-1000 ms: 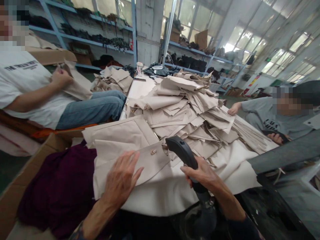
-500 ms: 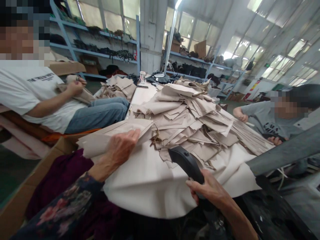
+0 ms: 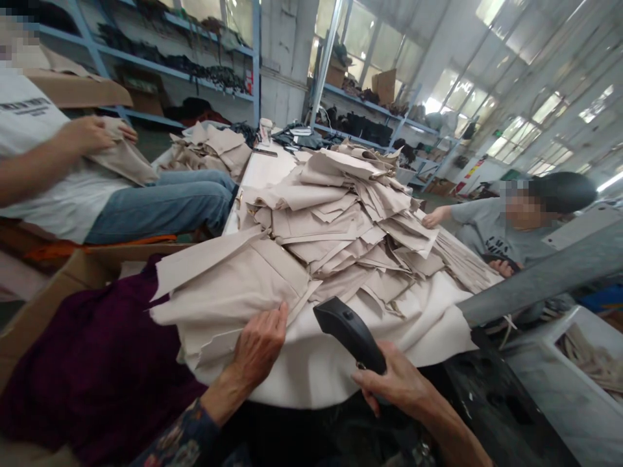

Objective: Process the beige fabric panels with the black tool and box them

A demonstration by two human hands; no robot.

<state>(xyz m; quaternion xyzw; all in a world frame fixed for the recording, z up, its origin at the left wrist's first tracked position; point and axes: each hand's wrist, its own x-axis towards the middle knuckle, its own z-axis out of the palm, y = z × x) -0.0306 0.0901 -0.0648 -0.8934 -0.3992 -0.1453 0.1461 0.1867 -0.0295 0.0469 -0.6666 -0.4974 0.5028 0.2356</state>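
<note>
My left hand [image 3: 261, 344], its fingers curled and pressed together, grips the near edge of a beige fabric piece [image 3: 233, 279] spread at the front left of the table. Folds and a stitched line show on that piece. My right hand [image 3: 396, 383] is wrapped round a black curved nozzle [image 3: 348, 331]. The nozzle's head points up and left, over the white cloth, apart from the beige piece. Its lower end is hidden by my hand and the dark area below. Behind both hands lies a tall heap of beige fabric pieces [image 3: 335, 220].
A cardboard box [image 3: 78, 279] with dark purple cloth [image 3: 97, 350] stands at left. A grey metal bar [image 3: 540, 272] slants across the right, above a black surface [image 3: 511, 395]. Co-workers sit on both sides; one holds beige cloth [image 3: 124, 155]. White cloth [image 3: 321, 363] hangs over the table's front edge.
My left hand first lay over a piece with a metal clasp, then moved up and left over the cloth, and is now lower, gripping a fabric edge. My right hand keeps hold of the nozzle.
</note>
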